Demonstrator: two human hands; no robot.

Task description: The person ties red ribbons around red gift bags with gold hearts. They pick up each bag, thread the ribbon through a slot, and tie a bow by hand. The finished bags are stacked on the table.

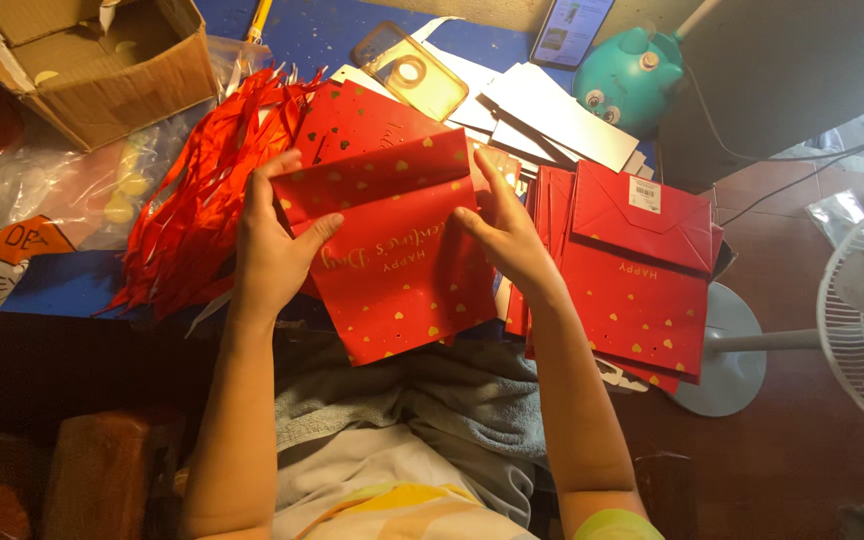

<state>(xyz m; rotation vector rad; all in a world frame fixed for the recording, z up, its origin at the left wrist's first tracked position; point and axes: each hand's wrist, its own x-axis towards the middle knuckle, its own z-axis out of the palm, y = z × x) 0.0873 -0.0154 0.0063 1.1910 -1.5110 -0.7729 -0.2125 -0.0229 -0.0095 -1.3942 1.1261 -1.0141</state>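
From my head camera, my left hand (277,245) and right hand (507,235) both pinch 1 red paper bag (392,265) with gold hearts, thumbs on its face, fingers behind. It hangs between my hands over the desk's near edge, long axis crosswise, top fold away from me; neither hand sits nearer

Both arms are bare from the wrist up to the elbow. The right arm has a short sleeve (617,525) in yellow-green colour. A grey cloth (422,400) covers the lap.
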